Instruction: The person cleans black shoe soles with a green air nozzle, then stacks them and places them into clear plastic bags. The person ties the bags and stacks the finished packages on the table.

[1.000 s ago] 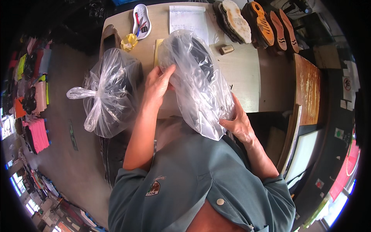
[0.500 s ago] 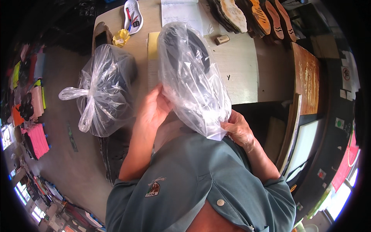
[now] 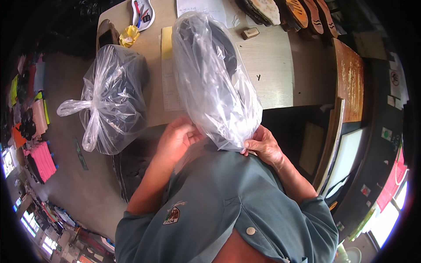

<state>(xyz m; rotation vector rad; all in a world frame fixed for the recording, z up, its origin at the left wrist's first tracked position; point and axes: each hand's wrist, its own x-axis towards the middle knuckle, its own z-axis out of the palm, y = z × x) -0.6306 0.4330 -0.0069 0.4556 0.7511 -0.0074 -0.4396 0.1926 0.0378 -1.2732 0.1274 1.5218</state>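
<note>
A clear plastic bag [image 3: 219,109] with a dark, shoe-like thing [image 3: 226,48] inside leans over the table's near edge in front of me. My right hand [image 3: 263,147] pinches its lower right corner between thumb and fingers. Beside the lower left edge, my left hand [image 3: 180,136] has loosely curled fingers, some of them apart, with no plastic visibly gripped. Whether its fingertips touch the bag is hard to see. Further left sits a second clear bag [image 3: 118,105], knotted at its mouth, with something dark in it.
On the pale table [image 3: 272,65] lie a small block [image 3: 250,33], crumpled yellow paper [image 3: 129,36], a phone-like dark thing [image 3: 105,38] and a white sole-shaped tray [image 3: 144,15] of small tools. Sole-shaped pieces [image 3: 296,14] line the back right. A rusty board [image 3: 349,83] stands at the right.
My left hand has slid down from the bag's left side to near its lower edge. The right hand has shifted slightly left and down on the corner, and the view has moved a little.
</note>
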